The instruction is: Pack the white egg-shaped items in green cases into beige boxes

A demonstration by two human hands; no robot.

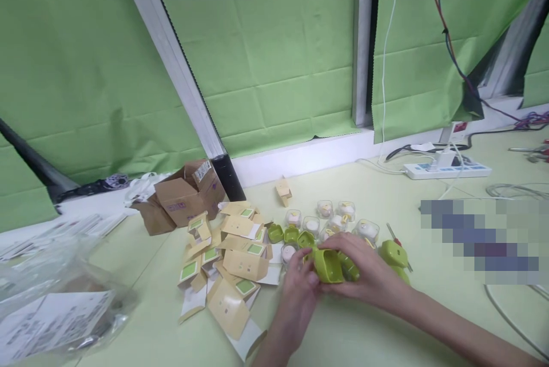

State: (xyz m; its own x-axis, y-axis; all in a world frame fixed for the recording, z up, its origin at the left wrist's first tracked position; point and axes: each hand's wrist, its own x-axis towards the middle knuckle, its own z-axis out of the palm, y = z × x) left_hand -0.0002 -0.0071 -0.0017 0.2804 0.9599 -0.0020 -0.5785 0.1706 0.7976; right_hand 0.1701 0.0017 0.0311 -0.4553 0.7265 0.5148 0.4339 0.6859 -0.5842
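Observation:
Low over the table, my right hand [371, 275] grips a small green plastic case [328, 267] from its right side, with its hollow inside partly showing. Against the case's left edge, the fingers of my left hand [300, 284] are closed, holding that side. Beyond my hands stand several clear plastic boxes with pale round items inside, such as one box [368, 230] at the right. Several open green cases [275, 233] sit at the left of these. To the right of my right hand are more green pieces [393, 254] beside a screwdriver-like tool with a red part [394, 235].
Flattened cream cartons [244, 264] lie piled left of my hands, with a brown cardboard box [189, 195] behind. A clear plastic bag [64, 298] with papers lies far left. A white power strip [448, 170] and cables lie back right. Green cloth [274, 41] hangs behind the table.

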